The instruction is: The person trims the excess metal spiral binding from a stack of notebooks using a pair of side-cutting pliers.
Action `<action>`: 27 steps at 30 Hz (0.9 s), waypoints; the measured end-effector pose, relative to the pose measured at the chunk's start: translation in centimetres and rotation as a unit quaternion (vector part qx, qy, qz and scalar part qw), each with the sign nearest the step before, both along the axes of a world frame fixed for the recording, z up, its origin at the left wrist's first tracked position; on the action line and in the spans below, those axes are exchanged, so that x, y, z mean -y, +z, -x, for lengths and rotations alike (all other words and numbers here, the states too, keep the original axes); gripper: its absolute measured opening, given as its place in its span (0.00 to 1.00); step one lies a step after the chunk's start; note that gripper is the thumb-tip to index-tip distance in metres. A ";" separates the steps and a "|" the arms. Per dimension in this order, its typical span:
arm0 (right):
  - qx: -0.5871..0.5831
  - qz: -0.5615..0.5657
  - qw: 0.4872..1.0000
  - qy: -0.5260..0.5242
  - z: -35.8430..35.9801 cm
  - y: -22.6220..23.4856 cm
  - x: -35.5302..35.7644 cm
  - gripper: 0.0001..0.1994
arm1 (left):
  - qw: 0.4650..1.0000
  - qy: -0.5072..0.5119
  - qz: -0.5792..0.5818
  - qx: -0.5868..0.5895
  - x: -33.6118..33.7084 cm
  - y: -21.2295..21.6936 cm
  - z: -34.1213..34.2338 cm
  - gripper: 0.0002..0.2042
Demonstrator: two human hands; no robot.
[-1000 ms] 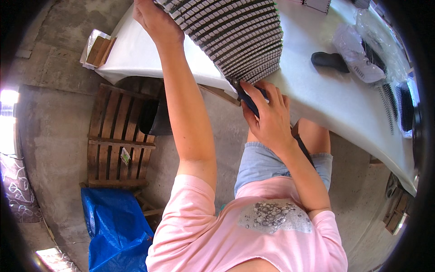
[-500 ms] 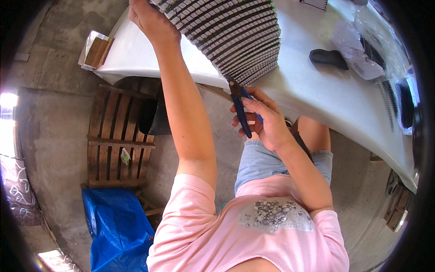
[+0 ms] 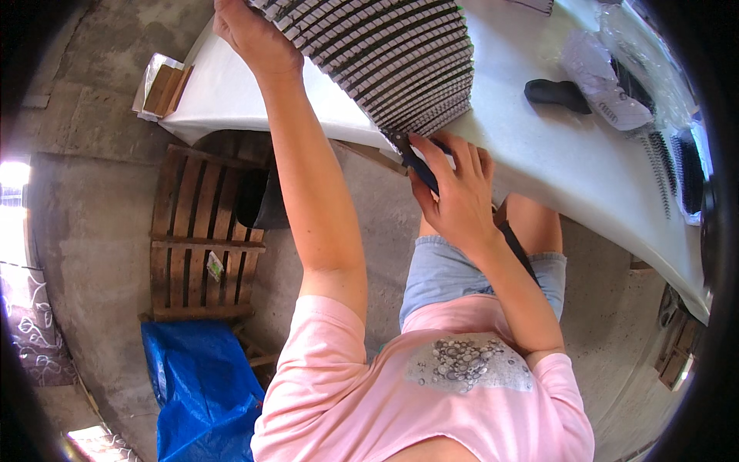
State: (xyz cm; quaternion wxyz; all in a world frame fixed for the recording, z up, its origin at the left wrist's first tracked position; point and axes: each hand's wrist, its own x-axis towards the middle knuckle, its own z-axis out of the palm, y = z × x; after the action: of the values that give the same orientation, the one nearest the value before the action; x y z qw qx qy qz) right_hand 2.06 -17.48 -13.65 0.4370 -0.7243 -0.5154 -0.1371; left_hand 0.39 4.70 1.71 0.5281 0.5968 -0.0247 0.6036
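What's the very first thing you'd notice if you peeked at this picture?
The big fan of dark and pale striped strips spread across the top middle on the white table. The left hand grips its upper left edge, and the right hand presses a dark blue-handled tool against its bottom corner. Down at the lower left, a bright blue tarp lies on the concrete floor beside a wooden pallet.

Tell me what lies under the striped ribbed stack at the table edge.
The striped ribbed stack rests on the white table. What lies beneath its middle is covered. The right hand holds a dark tool at its lower corner.
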 end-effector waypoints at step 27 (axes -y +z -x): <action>0.081 0.026 0.996 -0.027 -0.9 -1.0 -0.2 0.30 | 1.000 0.014 -0.010 0.000 -0.1 0.1 -0.1 0.26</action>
State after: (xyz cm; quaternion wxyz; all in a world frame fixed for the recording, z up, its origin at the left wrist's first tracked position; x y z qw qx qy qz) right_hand 2.93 -17.32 -14.64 0.3711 -0.7353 -0.5329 -0.1937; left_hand 0.44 4.81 1.79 0.5136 0.6024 -0.0229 0.6106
